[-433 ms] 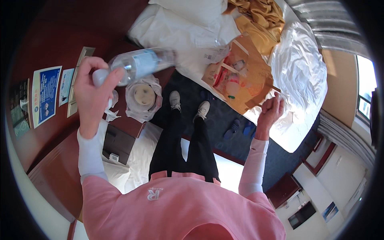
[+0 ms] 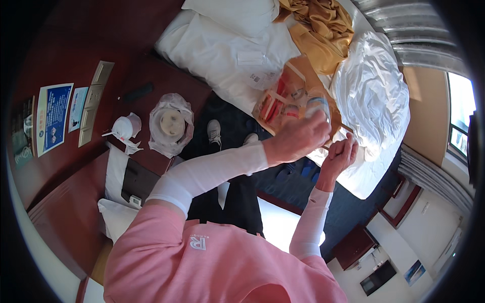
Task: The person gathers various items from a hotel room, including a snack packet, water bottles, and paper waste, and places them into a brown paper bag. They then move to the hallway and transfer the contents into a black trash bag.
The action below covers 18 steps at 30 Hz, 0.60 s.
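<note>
My left hand (image 2: 299,137) reaches across my body to the mouth of a brown paper bag (image 2: 319,82) on the bed's near edge. Its fingers are closed around the end of a clear plastic bottle (image 2: 318,105) with a pale blue label, partly inside the bag. Red packaging (image 2: 273,107) and other items lie in the bag, some behind clear film. At the bag's right rim my right hand (image 2: 341,155) is closed, gripping the bag by its handle or edge; the exact hold is hidden.
The bed holds white bedding (image 2: 374,96) and a gold cloth (image 2: 326,30). On the dark red bedside top at left are a plastic-lined bin (image 2: 172,123), a white cup-like item (image 2: 123,128) and a dark remote (image 2: 138,92). Dark slippers (image 2: 285,172) lie on the carpet.
My left hand has swung right from above the bedside top to the bag, carrying the bottle into its mouth. My right hand has stayed at the bag's rim.
</note>
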Available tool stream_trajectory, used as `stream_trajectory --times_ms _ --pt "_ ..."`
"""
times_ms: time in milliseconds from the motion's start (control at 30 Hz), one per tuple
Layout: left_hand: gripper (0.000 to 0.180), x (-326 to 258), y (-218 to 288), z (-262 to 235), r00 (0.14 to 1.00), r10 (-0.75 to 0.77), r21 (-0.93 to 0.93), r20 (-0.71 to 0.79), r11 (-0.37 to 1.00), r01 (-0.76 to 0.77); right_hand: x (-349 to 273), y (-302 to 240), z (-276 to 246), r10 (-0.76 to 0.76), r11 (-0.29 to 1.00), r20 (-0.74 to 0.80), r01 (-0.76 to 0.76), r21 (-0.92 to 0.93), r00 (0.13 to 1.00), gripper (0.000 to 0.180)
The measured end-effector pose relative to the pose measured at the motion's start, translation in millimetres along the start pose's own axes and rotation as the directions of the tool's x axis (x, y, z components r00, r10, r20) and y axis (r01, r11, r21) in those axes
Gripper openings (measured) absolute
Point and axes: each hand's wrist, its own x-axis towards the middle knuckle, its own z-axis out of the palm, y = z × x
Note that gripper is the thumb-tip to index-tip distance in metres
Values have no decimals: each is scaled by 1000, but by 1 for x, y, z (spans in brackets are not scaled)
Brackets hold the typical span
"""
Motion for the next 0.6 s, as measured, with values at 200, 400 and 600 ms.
stream_trajectory --times_ms 200,400,600 --pt "58 -22 13 28 999 -48 -447 12 893 48 9 14 -40 43 998 -68 -40 43 997 11" --pt "22 -63 -145 40 846 -524 -47 -101 852 522 14 16 -58 78 987 -72 -67 143 994 13" --pt "46 -93 -286 132 878 -446 502 173 807 311 27 6 -56 109 977 -7 -105 185 994 16"
